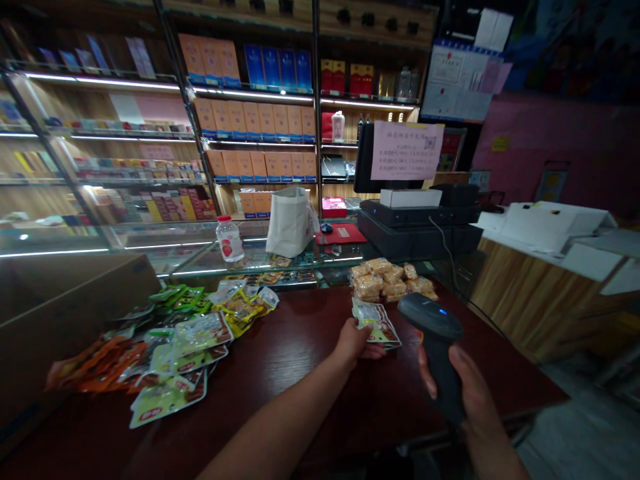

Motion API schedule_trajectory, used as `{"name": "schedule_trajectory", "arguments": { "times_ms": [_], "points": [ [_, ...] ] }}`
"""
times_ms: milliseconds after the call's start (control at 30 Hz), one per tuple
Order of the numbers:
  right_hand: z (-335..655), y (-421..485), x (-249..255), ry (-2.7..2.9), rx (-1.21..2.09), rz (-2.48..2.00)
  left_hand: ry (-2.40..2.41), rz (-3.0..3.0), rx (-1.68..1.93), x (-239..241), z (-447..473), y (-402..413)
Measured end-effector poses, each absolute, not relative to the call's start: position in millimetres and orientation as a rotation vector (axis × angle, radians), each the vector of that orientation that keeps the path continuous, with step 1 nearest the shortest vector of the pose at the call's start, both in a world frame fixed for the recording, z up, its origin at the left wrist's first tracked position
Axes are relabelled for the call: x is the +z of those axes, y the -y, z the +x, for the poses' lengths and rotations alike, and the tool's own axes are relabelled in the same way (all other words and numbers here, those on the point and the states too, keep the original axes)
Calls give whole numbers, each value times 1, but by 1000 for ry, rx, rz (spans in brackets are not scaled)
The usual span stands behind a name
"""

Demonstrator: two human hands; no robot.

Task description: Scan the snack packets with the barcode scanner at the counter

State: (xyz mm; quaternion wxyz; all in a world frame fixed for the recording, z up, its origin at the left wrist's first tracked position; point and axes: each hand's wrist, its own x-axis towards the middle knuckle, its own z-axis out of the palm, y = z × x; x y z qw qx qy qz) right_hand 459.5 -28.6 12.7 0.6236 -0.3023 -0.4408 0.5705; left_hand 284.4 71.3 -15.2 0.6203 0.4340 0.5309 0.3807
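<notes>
My left hand (357, 341) is closed on a green and white snack packet (380, 321), thumb on top, low over the dark red table (285, 347). Wrapped round the handle of a black barcode scanner (434, 327) is my right hand (465, 377); a small blue light glows on the scanner's head. The scanner is just right of the packet. Behind both lies a heap of clear-wrapped tan snacks (387, 280). To the left, similar green packets (173, 393) are spread beside orange packets (113, 363), yellow packets (245, 307) and darker green ones (183, 298).
A cardboard box (75, 300) stands at the left edge. On the glass counter are a red-capped bottle (230, 240), a white bag (290, 223) and a checkout machine (410, 220) with a pink notice. Stocked shelves (255, 140) line the back; white boxes (550, 227) sit right.
</notes>
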Motion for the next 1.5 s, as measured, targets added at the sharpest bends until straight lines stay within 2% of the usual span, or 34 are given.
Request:
{"name": "schedule_trajectory", "arguments": {
  "times_ms": [400, 767, 900, 1033, 1233, 1367, 1433, 1500],
  "points": [
    [464, 34, -14, 811, 1489, -589, -1534, 1501, 719, -9, 246, -56],
    [421, 47, -28, 797, 1532, -754, -2463, 2234, 511, 41, 93, 10],
    [404, 46, -32, 853, 1533, -774, -2724, 2093, 159, 54, 29, 17],
    [398, 45, -41, 945, 1538, -832, -2627, 1974, -36, 55, -8, 19],
    [401, 45, -45, 958, 1530, -868, -2635, 2027, 27, 65, -20, 22],
    [402, 46, -44, 893, 1511, -890, -2758, 2205, 472, 64, -5, 38],
    [402, 46, -44, 865, 1504, -894, -2539, 2470, 704, 49, 15, 48],
    [402, 45, -44, 857, 1499, -874, -2188, 2703, 760, 26, 39, 56]
  ]
}}
